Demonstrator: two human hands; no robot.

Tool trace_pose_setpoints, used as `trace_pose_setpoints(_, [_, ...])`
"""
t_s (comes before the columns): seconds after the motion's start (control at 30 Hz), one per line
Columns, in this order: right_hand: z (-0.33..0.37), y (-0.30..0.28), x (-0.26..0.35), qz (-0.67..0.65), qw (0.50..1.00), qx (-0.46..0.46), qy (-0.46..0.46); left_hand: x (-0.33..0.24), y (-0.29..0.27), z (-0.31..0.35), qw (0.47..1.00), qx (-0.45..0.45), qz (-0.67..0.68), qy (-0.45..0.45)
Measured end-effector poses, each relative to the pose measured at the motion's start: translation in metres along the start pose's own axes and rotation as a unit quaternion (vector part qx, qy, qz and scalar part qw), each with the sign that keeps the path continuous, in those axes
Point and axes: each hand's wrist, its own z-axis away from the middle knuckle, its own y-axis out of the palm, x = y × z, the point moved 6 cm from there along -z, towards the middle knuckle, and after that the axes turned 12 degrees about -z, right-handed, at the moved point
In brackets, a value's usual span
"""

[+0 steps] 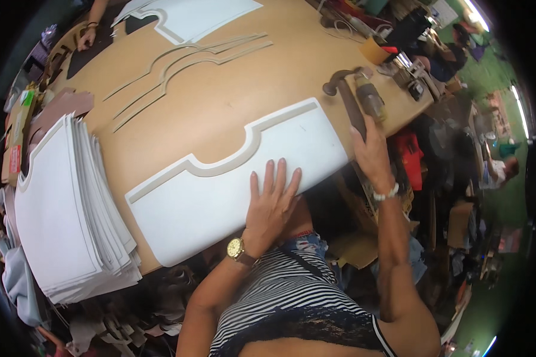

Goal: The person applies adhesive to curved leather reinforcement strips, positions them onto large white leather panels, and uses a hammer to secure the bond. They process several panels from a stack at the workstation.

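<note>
A large white panel (220, 196) with a beige shaped strip (220, 166) along its upper edge lies on the brown worktable (220, 101). My left hand (273, 202) lies flat on the panel's near edge, fingers spread, a gold watch on the wrist. My right hand (372, 152) grips the handle of a brown hammer (345, 98) at the table's right edge, beside the panel's right end. The hammer's head rests near a tan cylindrical tool (369, 98).
A thick stack of white panels (71, 208) sits at the table's left. Loose beige strips (184, 65) and another white panel (202, 18) lie farther back. Another person's hand (88, 37) works at the far left corner. Tools and clutter (399, 53) crowd the far right.
</note>
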Motion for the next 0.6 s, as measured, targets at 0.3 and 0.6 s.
trace_pose_setpoints(0.3, [0.04,0.03,0.046,-0.093,0.989,0.055,-0.103,-0.003,0.001,0.001,1.0,0.004,0.021,0.005])
trace_pose_setpoints(0.6, [0.036,0.047,0.058,-0.112,0.979,0.124,-0.114,-0.004,-0.003,0.001,0.999,-0.032,0.038,0.003])
